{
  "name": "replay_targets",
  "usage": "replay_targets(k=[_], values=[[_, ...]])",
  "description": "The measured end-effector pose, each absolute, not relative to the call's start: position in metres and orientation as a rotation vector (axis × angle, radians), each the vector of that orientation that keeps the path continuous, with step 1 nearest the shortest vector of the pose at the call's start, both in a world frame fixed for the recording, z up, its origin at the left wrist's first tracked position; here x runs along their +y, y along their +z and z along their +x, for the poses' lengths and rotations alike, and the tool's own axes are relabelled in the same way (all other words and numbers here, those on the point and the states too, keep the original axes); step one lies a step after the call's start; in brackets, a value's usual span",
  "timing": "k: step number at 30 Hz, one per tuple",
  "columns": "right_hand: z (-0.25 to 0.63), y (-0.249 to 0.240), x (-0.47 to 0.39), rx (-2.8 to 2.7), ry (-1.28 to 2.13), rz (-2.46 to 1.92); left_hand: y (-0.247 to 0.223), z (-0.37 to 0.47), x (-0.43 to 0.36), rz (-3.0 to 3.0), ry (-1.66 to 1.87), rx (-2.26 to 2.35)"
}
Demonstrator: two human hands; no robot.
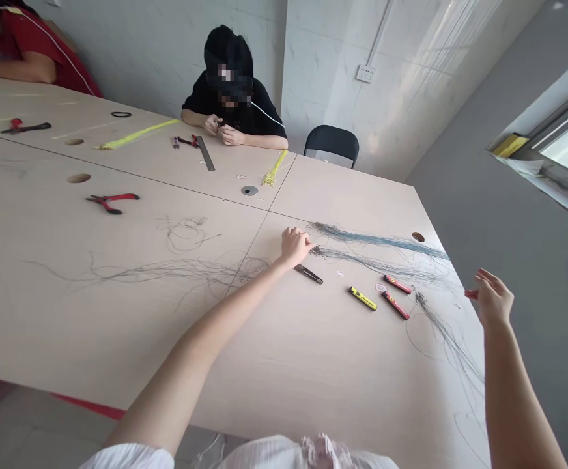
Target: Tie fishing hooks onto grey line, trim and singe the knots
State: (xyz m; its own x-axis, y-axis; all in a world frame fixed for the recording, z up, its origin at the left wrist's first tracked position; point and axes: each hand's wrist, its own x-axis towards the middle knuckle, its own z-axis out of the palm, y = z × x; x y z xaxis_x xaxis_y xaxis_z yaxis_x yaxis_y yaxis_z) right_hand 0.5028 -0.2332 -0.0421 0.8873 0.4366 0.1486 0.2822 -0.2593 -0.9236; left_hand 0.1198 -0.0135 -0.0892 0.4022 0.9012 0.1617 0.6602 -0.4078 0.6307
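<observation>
The table (pixel 284 371) fills the scene, and a person in black (pixel 264 104) sits at its far edge. Blue strands (pixel 386 241) stretch out to the right edge; just nearer, grey strands (pixel 362 260) run alongside, their knotted end pointing away from that edge. A shorter grey bundle (pixel 443 326) slants down to the right edge.

Now the hands! The left hand (pixel 298 247) is over the table, fingers curled in almost to a fist, fingertips right at the knotted end of the grey strands; whether it's pinching them, I can't tell. The right hand (pixel 494 296) is out past the right edge, half curled, thumb and finger closed on a small red thing (pixel 471 294), too little of it showing to name.

Pliers (pixel 111 202) lie well over towards the left edge. A dark tool (pixel 309 273) sits just beside the left hand. Smallest, between that tool and the shorter bundle: one yellow lighter (pixel 363 298), two red lighters (pixel 396 305).
</observation>
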Motion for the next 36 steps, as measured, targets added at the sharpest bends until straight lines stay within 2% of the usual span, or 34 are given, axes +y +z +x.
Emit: replay_targets(k=[5,10,16,24,36], values=[[0.463,-0.049,-0.245,-0.570,0.127,-1.962,-0.065,0.078,-0.014,2.184,0.649,1.246],[0.368,-0.073,-0.264,-0.913,0.274,-1.963,-0.042,0.005,-0.033,2.147,0.618,1.219],[0.280,-0.100,-0.268,-1.149,0.318,-1.801,-0.054,-0.057,-0.067,2.158,0.587,1.446],[0.285,-0.133,-0.267,-1.387,0.381,-1.635,-0.076,-0.062,-0.095,2.068,0.437,1.634],[0.286,-0.129,-0.263,-1.353,0.438,-1.686,-0.075,-0.055,-0.084,2.024,0.325,1.692]])
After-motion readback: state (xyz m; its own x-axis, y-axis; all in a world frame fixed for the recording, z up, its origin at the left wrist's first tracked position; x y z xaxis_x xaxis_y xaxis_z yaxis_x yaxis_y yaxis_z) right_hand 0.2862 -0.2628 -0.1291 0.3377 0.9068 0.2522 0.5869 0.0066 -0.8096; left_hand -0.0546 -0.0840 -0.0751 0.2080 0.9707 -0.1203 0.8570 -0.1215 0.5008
